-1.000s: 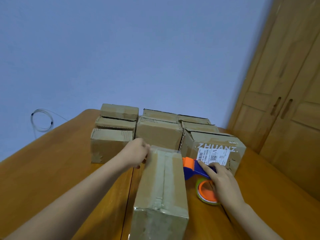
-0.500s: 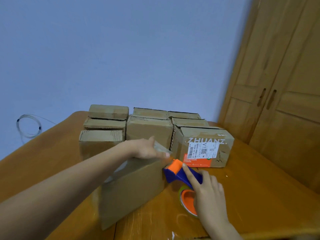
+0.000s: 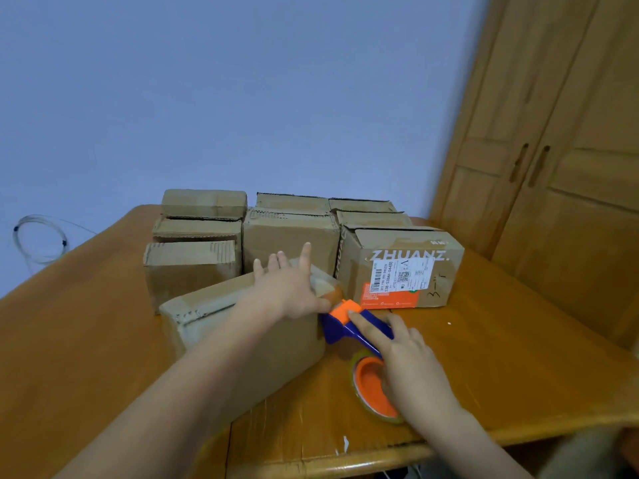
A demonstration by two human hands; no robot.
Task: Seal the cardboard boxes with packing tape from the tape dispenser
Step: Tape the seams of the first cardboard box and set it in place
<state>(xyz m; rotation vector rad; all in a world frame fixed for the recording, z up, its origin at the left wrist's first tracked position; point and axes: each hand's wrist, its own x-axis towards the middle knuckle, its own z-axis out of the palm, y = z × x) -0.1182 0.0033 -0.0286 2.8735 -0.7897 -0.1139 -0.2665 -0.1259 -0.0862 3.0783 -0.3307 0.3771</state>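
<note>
Box's been swung round since a sec ago – it was end-on to the camera, now the near box [image 3: 242,344] lies diagonal, long axis running from near-left to far-right, its far-right end tipped toward the tape dispenser [image 3: 359,337]. Left hand [image 3: 294,292] sits flat on top at that far-right end, fingers spread & straight, thumb down by the corner where a clear tape strip seems to fold over. Right hand [image 3: 411,371] grips the dispenser's blue handle, index finger stretched fwd along it to the orange head; orange-cored roll rests on the table [image 3: 518,340] under the palm. Dispenser head touching or just off the box's right end – can't tell which. Key relation: dispenser is right of the box, at the end the left hand pins, so right hand's the nearer one for the pull/cut. Other boxes, incl the ZHUANZ box [image 3: 408,267], stacked behind, just beyond. Seal on this one looks nearly done, I'd judge
</note>
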